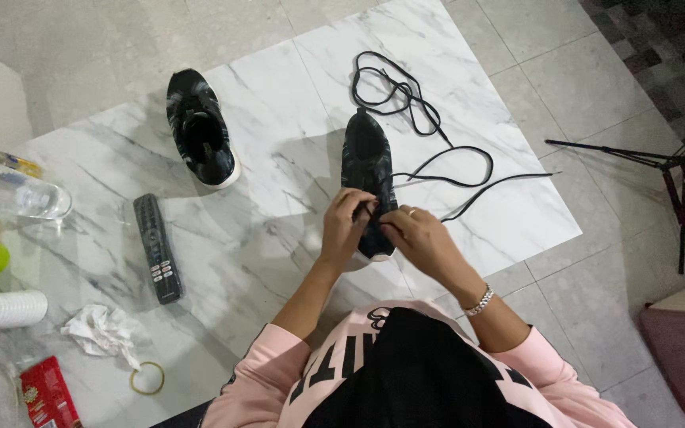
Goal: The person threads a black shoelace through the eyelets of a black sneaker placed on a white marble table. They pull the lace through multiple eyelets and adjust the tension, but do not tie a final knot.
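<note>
Black shoe (367, 162) w/ loose black lace (430, 150), both hands' grip, left (344, 226) & right (418, 238), pinching its lace.

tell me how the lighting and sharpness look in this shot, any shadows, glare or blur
Head view: even, soft indoor light; the marble sheet shows faint sheen but no harsh glare. Soft shadows fall left of the black shoe and beside the second shoe. The left hand and right hand look slightly soft, as does the lace; the frame's left-edge clutter looks stretched by the wide lens.
</note>
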